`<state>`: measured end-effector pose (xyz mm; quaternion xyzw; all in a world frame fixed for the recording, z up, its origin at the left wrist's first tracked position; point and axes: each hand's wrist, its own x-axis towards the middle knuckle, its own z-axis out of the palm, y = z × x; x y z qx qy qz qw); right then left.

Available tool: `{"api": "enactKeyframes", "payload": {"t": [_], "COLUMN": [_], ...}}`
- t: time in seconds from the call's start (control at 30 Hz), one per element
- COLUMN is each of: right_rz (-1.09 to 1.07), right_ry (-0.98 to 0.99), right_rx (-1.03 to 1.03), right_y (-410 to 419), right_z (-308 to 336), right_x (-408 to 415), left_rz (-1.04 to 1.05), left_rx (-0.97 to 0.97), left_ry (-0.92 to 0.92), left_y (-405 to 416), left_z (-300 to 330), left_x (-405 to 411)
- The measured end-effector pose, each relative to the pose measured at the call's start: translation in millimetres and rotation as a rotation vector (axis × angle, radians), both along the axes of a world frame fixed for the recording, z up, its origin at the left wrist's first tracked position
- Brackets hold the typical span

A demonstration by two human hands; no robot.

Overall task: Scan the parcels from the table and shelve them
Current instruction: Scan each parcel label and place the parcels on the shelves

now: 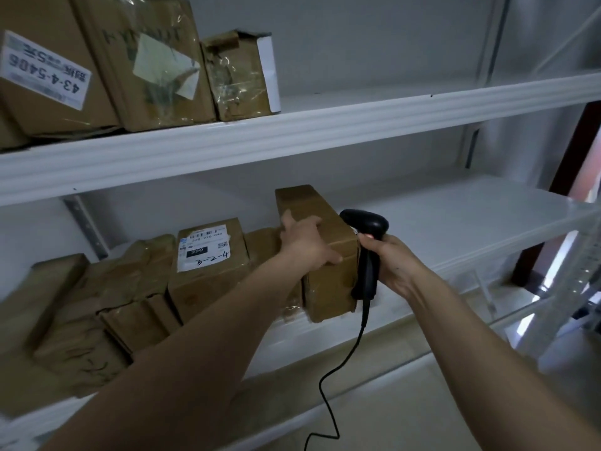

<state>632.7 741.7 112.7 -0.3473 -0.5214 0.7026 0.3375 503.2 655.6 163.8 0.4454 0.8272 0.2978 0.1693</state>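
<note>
The scanner cable runs out of frame at the bottom edge. The left forearm hides part of the taped parcels on the lower shelf. The large labelled parcel is cut by the left edge. The print on the white label is mostly too small to read.

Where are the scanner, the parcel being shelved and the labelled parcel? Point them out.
scanner (pixel 367 222), head view, on its black head.
parcel being shelved (pixel 328 281), head view, on its brown front face below the left hand (pixel 305 244).
labelled parcel (pixel 203 252), head view, on its white label.
</note>
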Motion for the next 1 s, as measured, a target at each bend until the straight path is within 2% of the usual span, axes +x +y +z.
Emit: {"api": "enactKeyframes", "payload": {"t": [0.07, 0.2, 0.37, 0.47, 0.53, 0.6, 0.7, 0.83, 1.0], "right_rz": [-0.005, -0.057, -0.134, -0.160, -0.161, -0.113, 0.019, 0.196, 0.370], "right_ry": [-0.017, -0.038, -0.073, -0.050, -0.022, 0.006, 0.029, 0.043, 0.002], "right_rx": [0.003, 0.061, 0.167, 0.195, 0.218, 0.241, 0.232, 0.196, 0.060], "right_y": [3, 6, -5, -19, -30, -44, -69, -113, -192], "right_z": [1, -3, -4, -3, 0, 5, 9, -1, -37], "right_x": [-5, -8, 1, 11, 15, 15, 10, -9, -52], "left_rz": [0.027, 0.037, 0.040, 0.012, 0.008, 0.034, 0.089, 0.134, 0.271], "left_rx": [0.046, -0.023, -0.040, 0.032, 0.178, 0.328, 0.429, 0.471, 0.363], "left_ry": [0.153, 0.424, 0.490, 0.390, 0.283, 0.224, 0.100, -0.197, -0.279], "left_y": [0, 6, 12, 4, -5, -19, -48, -114, -222], "left_z": [-7, -11, -15, -21, -26, -31, -37, -49, -81], "left_x": [-4, -7, -5, -10, -12, -11, -10, -29, -66]}}
